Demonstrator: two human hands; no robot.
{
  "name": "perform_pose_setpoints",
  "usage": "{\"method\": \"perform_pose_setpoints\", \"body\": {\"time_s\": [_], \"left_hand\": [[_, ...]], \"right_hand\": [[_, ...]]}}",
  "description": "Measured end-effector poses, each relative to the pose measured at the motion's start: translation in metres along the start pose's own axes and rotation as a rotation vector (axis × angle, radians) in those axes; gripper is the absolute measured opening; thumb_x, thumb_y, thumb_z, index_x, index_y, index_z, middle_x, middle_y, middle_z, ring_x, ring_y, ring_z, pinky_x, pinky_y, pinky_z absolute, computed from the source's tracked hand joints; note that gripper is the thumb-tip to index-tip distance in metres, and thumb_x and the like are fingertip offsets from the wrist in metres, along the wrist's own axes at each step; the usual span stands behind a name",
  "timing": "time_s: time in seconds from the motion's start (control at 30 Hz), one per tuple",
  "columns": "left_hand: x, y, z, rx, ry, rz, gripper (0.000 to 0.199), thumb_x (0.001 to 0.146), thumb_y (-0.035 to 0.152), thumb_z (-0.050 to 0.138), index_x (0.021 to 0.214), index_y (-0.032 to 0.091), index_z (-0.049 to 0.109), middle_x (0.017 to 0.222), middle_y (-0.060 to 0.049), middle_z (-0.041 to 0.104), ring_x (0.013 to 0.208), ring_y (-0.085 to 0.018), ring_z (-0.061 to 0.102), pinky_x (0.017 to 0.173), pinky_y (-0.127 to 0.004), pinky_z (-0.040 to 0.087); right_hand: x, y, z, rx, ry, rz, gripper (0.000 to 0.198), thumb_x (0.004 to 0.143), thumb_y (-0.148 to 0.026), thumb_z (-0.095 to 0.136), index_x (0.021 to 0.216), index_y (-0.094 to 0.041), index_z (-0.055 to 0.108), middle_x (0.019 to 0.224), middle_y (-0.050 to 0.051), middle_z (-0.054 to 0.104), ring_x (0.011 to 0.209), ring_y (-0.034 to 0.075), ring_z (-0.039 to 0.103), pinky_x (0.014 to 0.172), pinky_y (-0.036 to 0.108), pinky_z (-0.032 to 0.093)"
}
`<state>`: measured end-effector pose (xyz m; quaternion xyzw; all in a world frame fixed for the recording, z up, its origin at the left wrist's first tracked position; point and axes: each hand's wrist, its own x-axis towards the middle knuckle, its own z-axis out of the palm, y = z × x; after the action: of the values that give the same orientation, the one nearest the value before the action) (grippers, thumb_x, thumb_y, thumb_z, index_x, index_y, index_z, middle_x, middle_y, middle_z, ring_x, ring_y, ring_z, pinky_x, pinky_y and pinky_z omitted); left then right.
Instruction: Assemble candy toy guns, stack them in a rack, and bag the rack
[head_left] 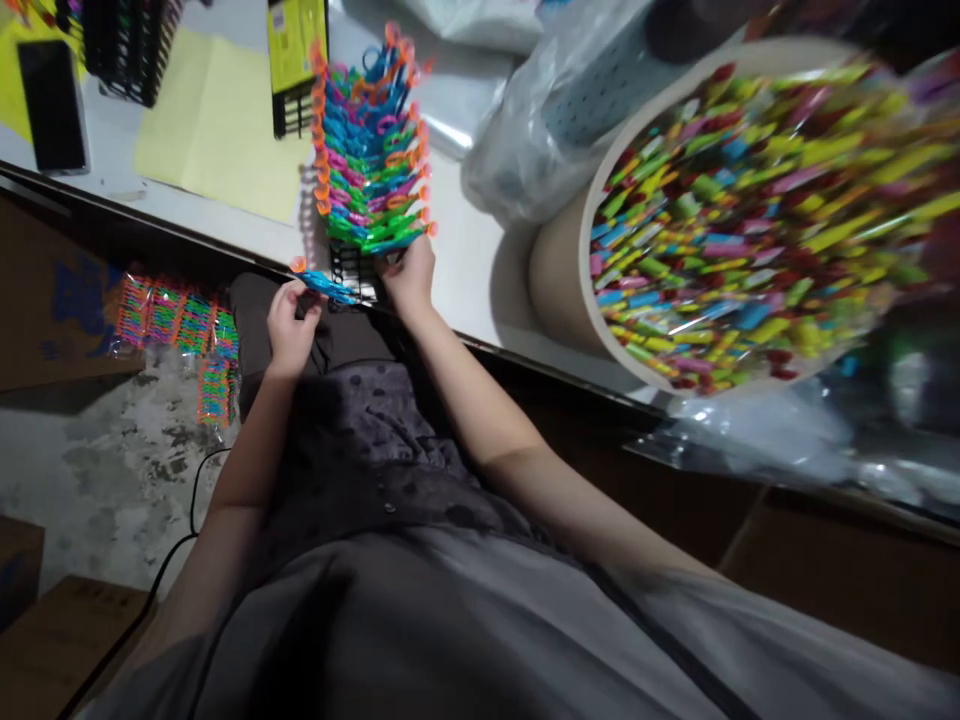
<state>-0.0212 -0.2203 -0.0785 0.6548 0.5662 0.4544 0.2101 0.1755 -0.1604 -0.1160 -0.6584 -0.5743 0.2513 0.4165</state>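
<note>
My left hand (291,330) is closed in a pinch at the near edge of the table, on a slim blue plastic piece with a round orange end (328,287). Just right of it stands a black grid rack (349,265), filled with rows of colourful plastic pieces (371,165) in blue, green, pink and orange, with orange round ends along both sides. My right hand (411,280) is closed round the near right corner of this rack. Its fingertips are partly hidden behind the rack. The exact kind of the plastic pieces is too small to tell.
A large round tub (559,275) full of small wrapped colourful sticks stands at right. Clear plastic bags (517,150) lie behind it. Yellow paper (217,130), a phone (52,105) and another black rack (127,50) are at left. Bagged colourful strips (176,315) are below the table edge.
</note>
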Motion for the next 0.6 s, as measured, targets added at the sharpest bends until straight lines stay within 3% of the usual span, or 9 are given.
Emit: {"method": "perform_pose_setpoints", "body": {"time_s": [0.13, 0.27, 0.43, 0.6], "left_hand": [[0.025, -0.01, 0.034, -0.035, 0.107, -0.134, 0.02, 0.08, 0.035, 0.065, 0.079, 0.017, 0.056, 0.078, -0.002, 0.062, 0.077, -0.015, 0.06, 0.078, -0.03, 0.05], [0.035, -0.007, 0.051, -0.125, 0.133, -0.266, 0.011, 0.079, 0.025, 0.065, 0.077, 0.016, 0.059, 0.076, -0.003, 0.065, 0.074, -0.015, 0.061, 0.076, -0.029, 0.05], [0.037, -0.004, 0.049, -0.087, 0.086, -0.307, 0.008, 0.078, 0.021, 0.065, 0.079, 0.016, 0.059, 0.078, -0.005, 0.066, 0.074, -0.018, 0.063, 0.08, -0.033, 0.051], [0.043, -0.008, 0.036, -0.046, -0.044, -0.176, 0.006, 0.08, 0.022, 0.061, 0.08, 0.017, 0.059, 0.082, -0.007, 0.066, 0.087, -0.023, 0.064, 0.099, -0.046, 0.044]], "right_hand": [[-0.002, -0.004, 0.001, 0.027, 0.003, 0.046, 0.025, 0.077, -0.036, 0.058, 0.078, -0.022, 0.037, 0.071, -0.001, 0.046, 0.064, 0.013, 0.044, 0.063, 0.031, 0.046], [-0.003, -0.009, -0.002, 0.057, -0.017, 0.066, 0.023, 0.071, -0.028, 0.059, 0.077, -0.022, 0.038, 0.068, -0.003, 0.045, 0.06, 0.013, 0.042, 0.059, 0.03, 0.043], [-0.004, -0.012, -0.003, 0.051, -0.009, 0.074, 0.022, 0.071, -0.027, 0.059, 0.074, -0.023, 0.038, 0.063, -0.003, 0.042, 0.057, 0.013, 0.039, 0.057, 0.029, 0.041], [-0.002, -0.013, -0.003, 0.065, -0.027, 0.074, 0.027, 0.07, -0.032, 0.061, 0.074, -0.023, 0.036, 0.063, -0.004, 0.043, 0.056, 0.012, 0.039, 0.053, 0.028, 0.04]]}}
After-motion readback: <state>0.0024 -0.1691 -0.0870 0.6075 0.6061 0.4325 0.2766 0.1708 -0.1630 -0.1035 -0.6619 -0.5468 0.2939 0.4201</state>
